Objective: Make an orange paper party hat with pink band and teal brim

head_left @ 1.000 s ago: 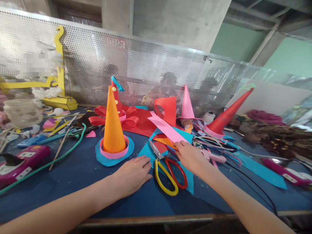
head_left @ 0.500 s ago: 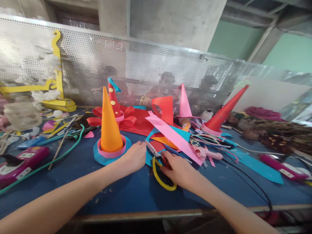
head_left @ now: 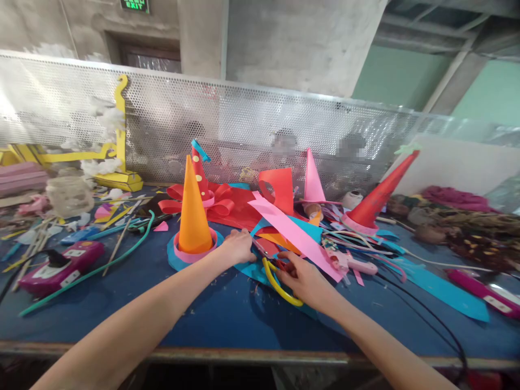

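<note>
The right hand (head_left: 304,279) is clamped on the scissors (head_left: 276,285), a pink strip (head_left: 294,233) just beyond and a glue gun (head_left: 359,265) to its right. Whether the left hand (head_left: 239,245) grips, I cannot tell; an orange cone (head_left: 194,225) stands left of it.

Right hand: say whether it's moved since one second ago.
Yes: against the orange cone, the right hand has moved left and toward the near table edge, onto the scissors.

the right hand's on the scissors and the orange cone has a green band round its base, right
Not quite: the band round the orange cone is pink, not green, as the head view shows. The right hand is on the scissors.
</note>
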A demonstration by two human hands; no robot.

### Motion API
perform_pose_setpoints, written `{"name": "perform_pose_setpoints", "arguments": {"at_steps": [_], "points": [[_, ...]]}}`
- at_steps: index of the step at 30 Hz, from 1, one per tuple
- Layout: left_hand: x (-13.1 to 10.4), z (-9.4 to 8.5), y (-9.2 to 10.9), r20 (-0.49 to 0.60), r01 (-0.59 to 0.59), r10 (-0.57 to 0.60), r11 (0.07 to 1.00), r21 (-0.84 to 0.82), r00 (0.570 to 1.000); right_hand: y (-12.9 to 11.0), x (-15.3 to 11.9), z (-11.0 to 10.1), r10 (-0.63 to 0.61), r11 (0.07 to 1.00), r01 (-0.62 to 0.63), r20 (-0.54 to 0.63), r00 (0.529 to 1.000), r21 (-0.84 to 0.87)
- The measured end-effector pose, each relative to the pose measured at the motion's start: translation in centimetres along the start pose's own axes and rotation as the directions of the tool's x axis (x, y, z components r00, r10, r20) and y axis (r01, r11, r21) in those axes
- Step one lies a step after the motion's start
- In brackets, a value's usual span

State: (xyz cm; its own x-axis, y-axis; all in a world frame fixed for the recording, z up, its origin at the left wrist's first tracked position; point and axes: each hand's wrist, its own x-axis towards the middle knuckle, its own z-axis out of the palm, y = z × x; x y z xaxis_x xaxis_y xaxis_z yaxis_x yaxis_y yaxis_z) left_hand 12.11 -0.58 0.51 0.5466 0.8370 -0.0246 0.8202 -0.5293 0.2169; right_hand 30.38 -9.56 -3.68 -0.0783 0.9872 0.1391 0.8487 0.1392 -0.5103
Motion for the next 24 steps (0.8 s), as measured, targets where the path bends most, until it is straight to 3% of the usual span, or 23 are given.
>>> {"name": "perform_pose_setpoints", "arguments": {"at_steps": [10, 18, 22, 24], "points": [[-1.5, 1.2, -0.8, -0.032, 0.005, -0.008, 0.995, -0.099, 0.999, -0.7, -0.2, 0.2, -0.015, 0.978, -0.004, -0.089, 0.996, -0.211], [-7.1, 1.3, -1.8, -0.166, -0.063, 0.073, 0.996, 0.064, 0.983, -1.3, 0.8, 0.3, -0.012, 0.905, -0.032, -0.102, 0.995, -0.424], [-9.7, 1.5, -2.2, -0.219, -0.202, 0.217, 0.975, 0.090, 0.951, -2.6, 0.3, 0.9, 0.030, 0.861, -0.085, -0.117, 0.993, -0.502], [-10.5, 1.9, -2.3, -0.162, -0.307, 0.311, 0.950, 0.050, 0.936, -3.3, -0.2, 1.1, 0.024, 0.848, -0.078, -0.109, 0.994, -0.525]]}}
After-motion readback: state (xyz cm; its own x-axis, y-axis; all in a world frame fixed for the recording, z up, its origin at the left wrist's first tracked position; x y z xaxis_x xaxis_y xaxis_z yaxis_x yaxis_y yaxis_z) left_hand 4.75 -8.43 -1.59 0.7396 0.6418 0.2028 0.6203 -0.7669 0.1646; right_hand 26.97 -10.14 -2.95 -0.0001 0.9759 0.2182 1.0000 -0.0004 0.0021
